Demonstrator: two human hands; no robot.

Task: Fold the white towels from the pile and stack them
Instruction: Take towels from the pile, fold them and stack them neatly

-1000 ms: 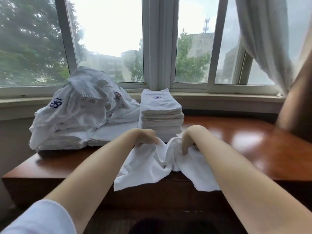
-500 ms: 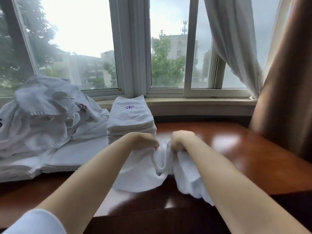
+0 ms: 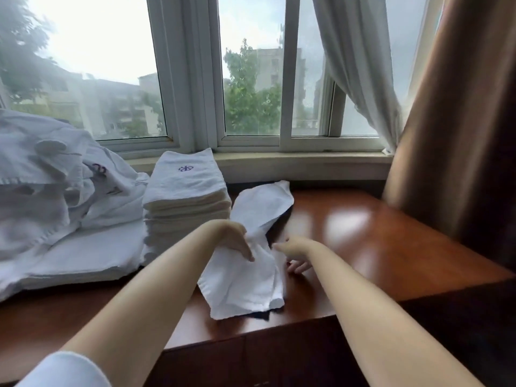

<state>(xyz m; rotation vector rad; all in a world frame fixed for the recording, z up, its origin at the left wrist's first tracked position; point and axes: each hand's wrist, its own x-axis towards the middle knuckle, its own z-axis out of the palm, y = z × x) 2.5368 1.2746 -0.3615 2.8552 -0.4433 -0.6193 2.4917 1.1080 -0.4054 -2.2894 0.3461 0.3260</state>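
A white towel (image 3: 243, 286) lies folded lengthwise on the wooden table (image 3: 363, 247), running from the near edge toward the window. My left hand (image 3: 234, 240) rests palm down on its middle with the fingers stretched flat. My right hand (image 3: 294, 254) is at the towel's right edge, thumb against the cloth and fingers curled on the table beside it. The neat stack of folded towels (image 3: 185, 191), topped with a blue emblem, stands just left of it. Further left sits the rumpled pile of unfolded towels (image 3: 47, 180).
A window sill (image 3: 293, 160) runs behind the table. A brown curtain (image 3: 452, 135) hangs at the right, touching the table's far right corner, with a sheer white curtain (image 3: 360, 74) beside it. Bare polished wood shows right of the towel.
The towel, bunched and gripped in both fists over the near edge before, now lies stretched out along the table. My left hand has flattened on it. The view has swung to the right.
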